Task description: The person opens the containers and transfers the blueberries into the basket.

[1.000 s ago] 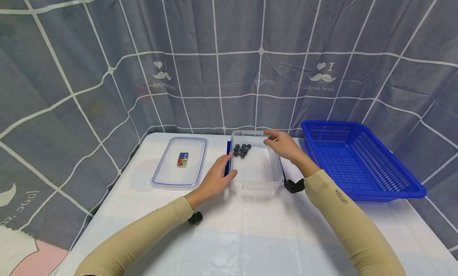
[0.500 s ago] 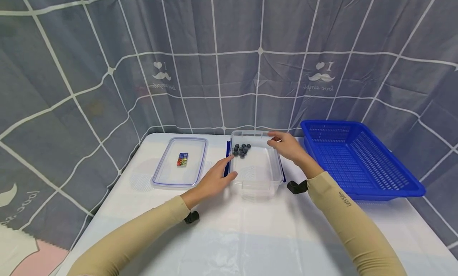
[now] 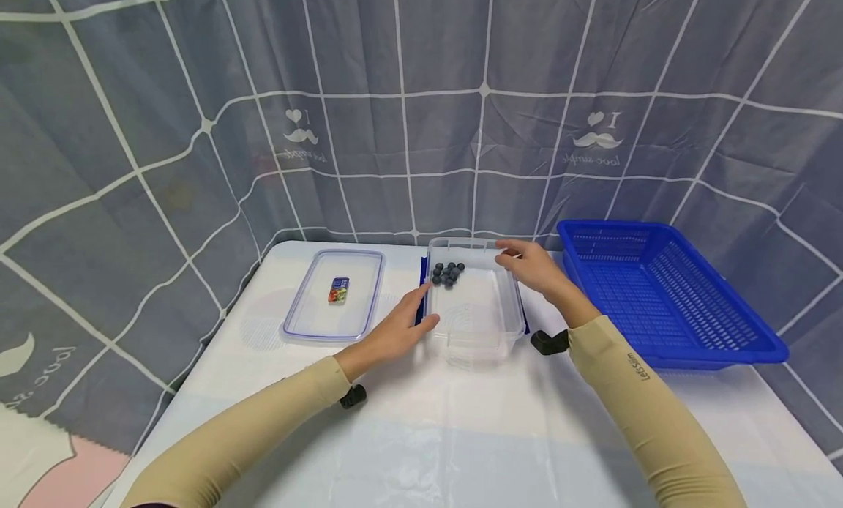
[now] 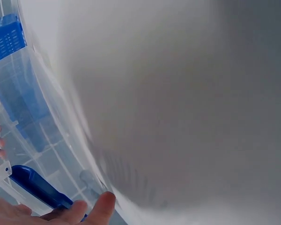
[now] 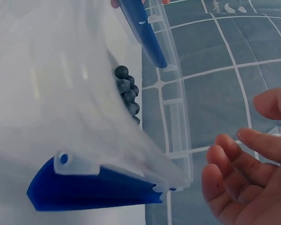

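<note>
A clear plastic food container [image 3: 474, 337] with blue side latches stands tilted-free on the white table, several blueberries [image 3: 450, 275] gathered at its back left. My left hand [image 3: 397, 328] lies along the container's left side, fingers extended beside the blue latch [image 4: 37, 186]. Over the back right corner hovers my right hand [image 3: 535, 271], its fingers loosely bent. In the right wrist view, that hand [image 5: 253, 168] shows nothing between thumb and fingers, apart from the container's rim. Another blue latch [image 5: 93, 190] hangs folded outward there.
Left of the container lies its clear lid [image 3: 312, 303], blue-edged, with a small colourful label [image 3: 339, 290] on it. A blue perforated basket [image 3: 718, 356] stands at the right. Behind the table hangs a grey curtain [image 3: 441, 135] with white grid lines.
My right hand has shifted slightly to the right over the container's back corner. The left hand, the blueberries and the container stay where they were.
</note>
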Motion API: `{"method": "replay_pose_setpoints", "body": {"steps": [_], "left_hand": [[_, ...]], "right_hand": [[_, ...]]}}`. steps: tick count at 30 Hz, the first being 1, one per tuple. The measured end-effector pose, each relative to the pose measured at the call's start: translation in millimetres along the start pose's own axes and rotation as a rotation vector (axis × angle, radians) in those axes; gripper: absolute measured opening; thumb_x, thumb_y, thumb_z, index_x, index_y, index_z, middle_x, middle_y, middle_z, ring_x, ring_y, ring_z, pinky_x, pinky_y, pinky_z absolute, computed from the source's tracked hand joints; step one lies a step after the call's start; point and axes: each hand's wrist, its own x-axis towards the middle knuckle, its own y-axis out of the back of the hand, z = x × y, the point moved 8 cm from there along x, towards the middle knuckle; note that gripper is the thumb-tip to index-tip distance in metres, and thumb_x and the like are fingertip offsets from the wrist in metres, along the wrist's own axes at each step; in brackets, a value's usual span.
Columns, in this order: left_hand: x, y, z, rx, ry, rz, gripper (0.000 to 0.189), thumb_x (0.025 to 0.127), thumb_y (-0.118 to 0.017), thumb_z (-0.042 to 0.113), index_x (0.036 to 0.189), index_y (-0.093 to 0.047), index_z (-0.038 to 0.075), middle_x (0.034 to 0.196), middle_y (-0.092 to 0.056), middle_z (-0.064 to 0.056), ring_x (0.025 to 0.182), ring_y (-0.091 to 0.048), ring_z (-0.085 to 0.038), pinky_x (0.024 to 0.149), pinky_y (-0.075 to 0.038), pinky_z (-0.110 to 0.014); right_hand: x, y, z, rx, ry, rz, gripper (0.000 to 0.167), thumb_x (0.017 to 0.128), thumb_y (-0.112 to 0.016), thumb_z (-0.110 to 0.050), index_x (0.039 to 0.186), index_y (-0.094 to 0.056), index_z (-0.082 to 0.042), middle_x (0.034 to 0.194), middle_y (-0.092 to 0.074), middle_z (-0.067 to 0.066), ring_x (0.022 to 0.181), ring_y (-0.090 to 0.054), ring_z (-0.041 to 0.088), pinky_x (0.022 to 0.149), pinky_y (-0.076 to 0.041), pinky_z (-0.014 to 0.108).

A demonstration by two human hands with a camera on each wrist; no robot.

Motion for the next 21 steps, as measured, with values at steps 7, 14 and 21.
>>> {"method": "replay_pose_setpoints", "body": {"steps": [7,14,21], "left_hand": [[0.9,-0.5,-0.4,0.042,0.001,-0.014,0.077,0.104,-0.042,0.056,0.164,-0.01,0.02,0.169,-0.016,-0.01,0.155,-0.019,-0.029,0.124,-0.021,-0.05],[1.7,0.8,4.7,0.054,-0.016,0.01,0.074,0.105,-0.045,0.048,0.164,-0.013,0.016,0.166,-0.021,-0.014,0.153,-0.024,-0.032,0.123,-0.024,-0.051],[2.5,-0.9,0.5,0.049,-0.01,0.009,0.075,0.105,-0.044,0.048,0.164,-0.01,0.016,0.167,-0.021,-0.014,0.153,-0.024,-0.031,0.123,-0.023,-0.049]], "right_hand": [[4.5,-3,-9,0.035,0.017,-0.022,0.05,0.104,-0.053,-0.029,0.151,-0.048,-0.013,0.134,-0.059,0.018,0.114,-0.057,0.032,0.094,-0.051,0.049],[8.1,-7,-15,0.062,0.033,-0.056,0.049,0.104,-0.053,-0.028,0.15,-0.048,-0.01,0.138,-0.058,0.019,0.12,-0.056,0.035,0.098,-0.05,0.051],[22.4,-13,-17,0.043,0.019,-0.073,0.051,0.104,-0.053,-0.032,0.151,-0.048,-0.014,0.141,-0.057,0.016,0.123,-0.057,0.034,0.093,-0.052,0.043]]}}
